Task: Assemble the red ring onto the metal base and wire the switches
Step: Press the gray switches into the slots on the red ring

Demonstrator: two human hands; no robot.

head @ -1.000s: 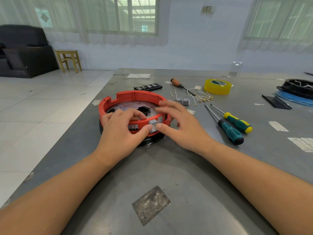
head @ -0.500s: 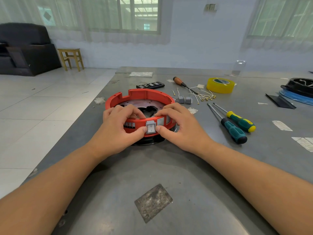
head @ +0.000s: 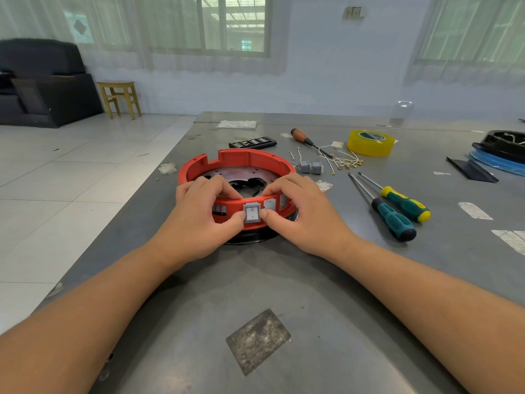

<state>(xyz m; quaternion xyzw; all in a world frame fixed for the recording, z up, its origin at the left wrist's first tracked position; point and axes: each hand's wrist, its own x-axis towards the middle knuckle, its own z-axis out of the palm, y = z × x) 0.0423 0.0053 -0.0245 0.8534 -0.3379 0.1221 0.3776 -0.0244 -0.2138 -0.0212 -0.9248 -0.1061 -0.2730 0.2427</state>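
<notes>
Centrally, both thumbs are pinching a grey rocker switch (head: pixel 252 213) marked "O" and "I", sitting in the red ring's (head: pixel 241 160) six-o'clock wall. Left hand (head: pixel 199 220) and right hand (head: pixel 301 220) are curling fingers over the rim, the ring sitting on the metal base (head: pixel 224 177); its label is unreadable.

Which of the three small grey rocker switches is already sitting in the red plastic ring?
The grey rocker switch between both thumbs; the other two switches lie loose beside the wires.

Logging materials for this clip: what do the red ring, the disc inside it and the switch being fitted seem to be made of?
Red ring: probably moulded plastic, even matte red with cut notches in its wall. Disc: looks like metal, dull grey-brown sheen with small punched holes. Switch: likely plastic, grey frame with a pale rocker, pinched between the thumbs of the left hand and right hand.
</notes>
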